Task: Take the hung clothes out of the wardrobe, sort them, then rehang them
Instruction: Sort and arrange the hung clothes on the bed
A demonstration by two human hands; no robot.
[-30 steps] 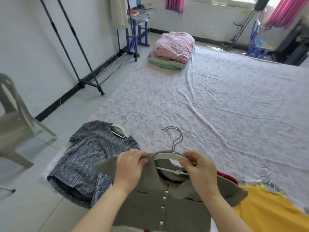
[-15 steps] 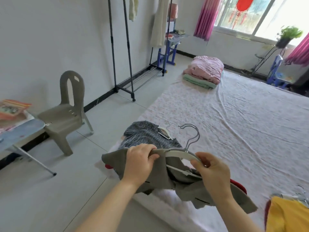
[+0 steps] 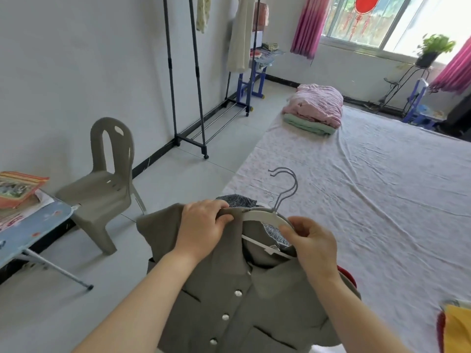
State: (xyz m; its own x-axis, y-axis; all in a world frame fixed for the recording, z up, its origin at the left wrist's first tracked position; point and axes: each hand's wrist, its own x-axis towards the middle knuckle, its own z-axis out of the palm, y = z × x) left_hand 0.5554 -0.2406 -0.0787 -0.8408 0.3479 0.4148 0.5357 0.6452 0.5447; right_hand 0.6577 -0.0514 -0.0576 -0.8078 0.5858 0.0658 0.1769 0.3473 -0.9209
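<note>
I hold a grey-green buttoned top (image 3: pixel 237 301) up in front of me on a white hanger (image 3: pixel 262 216) with a metal hook. My left hand (image 3: pixel 204 228) grips the top's left shoulder over the hanger arm. My right hand (image 3: pixel 309 244) pinches the hanger's right arm at the collar. A dark speckled garment (image 3: pixel 235 199) lies on the bed just behind, mostly hidden. A yellow garment (image 3: pixel 458 327) lies at the lower right. The black clothes rack (image 3: pixel 186 80) stands by the wall with pale garments (image 3: pixel 239 34) hanging on it.
A bed with a pale floral sheet (image 3: pixel 369 187) fills the right side, with folded pink and green bedding (image 3: pixel 316 108) at its far end. A grey plastic chair (image 3: pixel 107 179) and an ironing board (image 3: pixel 28 225) stand at the left. Tiled floor lies between.
My view has lifted and swung left, bringing the chair, ironing board and rack into sight. The grey-green top has come up off the bed and hangs straighter, with both hands keeping their hold.
</note>
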